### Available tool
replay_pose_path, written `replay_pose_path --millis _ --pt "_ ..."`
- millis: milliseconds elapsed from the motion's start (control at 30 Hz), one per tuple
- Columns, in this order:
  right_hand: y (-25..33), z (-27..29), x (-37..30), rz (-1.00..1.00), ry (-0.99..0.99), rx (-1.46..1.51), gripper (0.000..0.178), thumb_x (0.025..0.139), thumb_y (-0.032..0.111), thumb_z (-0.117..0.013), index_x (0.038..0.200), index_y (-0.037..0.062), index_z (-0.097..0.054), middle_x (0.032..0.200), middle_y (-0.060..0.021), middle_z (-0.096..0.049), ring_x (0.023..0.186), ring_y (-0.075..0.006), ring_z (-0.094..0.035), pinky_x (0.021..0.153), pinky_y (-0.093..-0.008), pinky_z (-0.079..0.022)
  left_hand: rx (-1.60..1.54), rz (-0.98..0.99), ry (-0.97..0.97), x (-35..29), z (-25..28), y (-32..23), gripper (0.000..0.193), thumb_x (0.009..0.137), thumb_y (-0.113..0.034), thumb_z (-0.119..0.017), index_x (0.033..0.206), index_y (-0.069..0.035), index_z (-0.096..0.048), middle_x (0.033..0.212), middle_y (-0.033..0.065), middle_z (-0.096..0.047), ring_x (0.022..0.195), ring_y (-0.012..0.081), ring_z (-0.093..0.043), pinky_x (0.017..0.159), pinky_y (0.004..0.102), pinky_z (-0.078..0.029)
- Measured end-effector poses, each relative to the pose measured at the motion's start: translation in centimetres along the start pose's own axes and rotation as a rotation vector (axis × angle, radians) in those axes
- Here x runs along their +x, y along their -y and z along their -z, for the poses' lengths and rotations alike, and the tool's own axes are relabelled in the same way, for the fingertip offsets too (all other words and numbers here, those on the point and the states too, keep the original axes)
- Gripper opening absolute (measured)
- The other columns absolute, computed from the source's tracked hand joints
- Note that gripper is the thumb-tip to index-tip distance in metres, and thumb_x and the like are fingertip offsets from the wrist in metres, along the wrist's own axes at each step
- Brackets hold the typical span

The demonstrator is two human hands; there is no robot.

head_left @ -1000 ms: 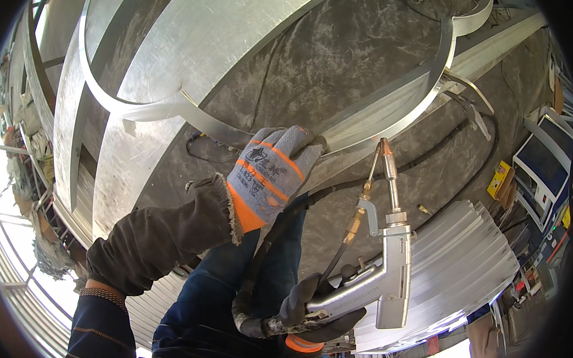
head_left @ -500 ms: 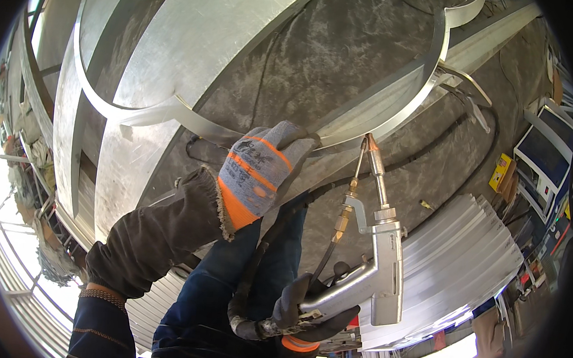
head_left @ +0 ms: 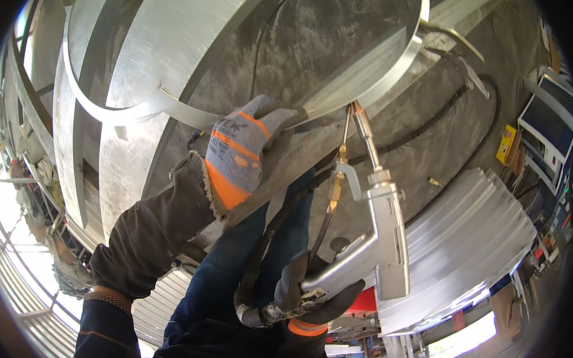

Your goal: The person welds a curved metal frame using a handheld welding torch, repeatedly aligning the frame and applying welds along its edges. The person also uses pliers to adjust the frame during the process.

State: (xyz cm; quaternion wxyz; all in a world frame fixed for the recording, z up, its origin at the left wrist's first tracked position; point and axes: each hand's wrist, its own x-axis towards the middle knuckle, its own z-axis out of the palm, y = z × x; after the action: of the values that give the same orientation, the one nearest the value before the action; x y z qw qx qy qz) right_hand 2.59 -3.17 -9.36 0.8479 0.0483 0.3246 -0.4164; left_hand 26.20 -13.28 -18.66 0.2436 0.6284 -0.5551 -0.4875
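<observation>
My left hand [head_left: 246,144], in a grey glove with orange bands, is closed over the edge of a curved, scroll-shaped metal strip [head_left: 193,114]. In my right hand [head_left: 310,290], gloved in dark grey with an orange cuff, is the handle of a silver welding gun [head_left: 387,230]. A thin wire feed tube with brass fittings [head_left: 335,191] runs beside its nozzle. The copper-coloured tip [head_left: 357,109] points up at the strip's lower edge, just right of my left hand. Whether it touches is too small to tell.
Broad bare metal bands [head_left: 171,37] lie on the dark, scuffed table [head_left: 319,57]. A locking clamp [head_left: 476,80] holds the strip's right side. Black hose [head_left: 496,135] curves across the right. Stacked ribbed metal strips [head_left: 464,247] stand lower right, near a yellow box [head_left: 507,144].
The whole view has shifted, so the strip, both hands and the gun appear higher and slightly left. My grip on the strip and on the gun stays the same.
</observation>
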Motion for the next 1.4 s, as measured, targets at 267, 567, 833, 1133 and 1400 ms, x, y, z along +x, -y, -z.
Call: replay_pose_path --millis 267,567,833,1133,1400 --pt "-0.3 -0.7 0.1 -0.036 -0.095 0.09 0.101 0.089 0.088 -0.042 0.126 -0.0063 -0.05 0.072 -0.0187 -0.059 0.049 -0.0187 -0.055 0.045 -0.0296 -0.046 0.053 -0.011 -0.018 0.0 -0.4 0.3 0.045 0.093 -0.005 -0.057 0.137 -0.006 -0.061 0.131 0.015 -0.059 0.113 0.0272 -0.064 0.098 0.0343 -0.053" --pt "-1.1 -0.7 0.3 0.153 -0.042 0.034 0.074 0.104 0.069 -0.035 0.158 0.0206 -0.024 0.093 -0.0275 -0.057 0.049 -0.0209 -0.057 0.039 -0.0313 -0.045 0.116 -0.098 -0.146 0.5 -0.8 -0.9 0.04 0.086 0.005 -0.065 0.125 -0.004 -0.07 0.113 0.0165 -0.068 0.103 0.0317 -0.068 0.089 0.0377 -0.056" --pt "-1.6 -0.9 -0.4 0.029 -0.175 0.091 0.091 0.091 0.08 -0.051 0.139 0.0029 -0.043 0.083 -0.0178 -0.062 0.054 -0.018 -0.058 0.05 -0.0303 -0.05 0.206 -0.214 -0.168 0.6 -0.8 0.2 0.04 0.088 0.002 -0.065 0.127 -0.005 -0.069 0.117 0.0171 -0.068 0.105 0.0346 -0.068 0.088 0.0393 -0.056" --pt "-0.5 -1.3 -3.0 -0.057 -0.074 -0.039 0.1 0.083 0.092 -0.046 0.102 -0.0064 -0.053 0.066 -0.0177 -0.057 0.047 -0.0178 -0.051 0.043 -0.0302 -0.041 0.196 -0.144 -0.178 -0.1 -0.9 -0.3 0.039 0.089 -0.006 -0.063 0.129 -0.005 -0.065 0.115 0.0165 -0.064 0.101 0.0365 -0.066 0.086 0.0426 -0.055" --pt "-2.6 0.0 -4.9 -0.1 -0.129 -0.041 0.106 0.075 0.096 -0.051 0.106 -0.0049 -0.054 0.065 -0.0167 -0.056 0.042 -0.0185 -0.05 0.041 -0.0302 -0.041 0.591 -0.144 -0.192 -1.6 -0.5 0.6 0.041 0.09 -0.011 -0.057 0.13 -0.008 -0.062 0.121 0.0156 -0.061 0.118 0.036 -0.059 0.105 0.0455 -0.045"
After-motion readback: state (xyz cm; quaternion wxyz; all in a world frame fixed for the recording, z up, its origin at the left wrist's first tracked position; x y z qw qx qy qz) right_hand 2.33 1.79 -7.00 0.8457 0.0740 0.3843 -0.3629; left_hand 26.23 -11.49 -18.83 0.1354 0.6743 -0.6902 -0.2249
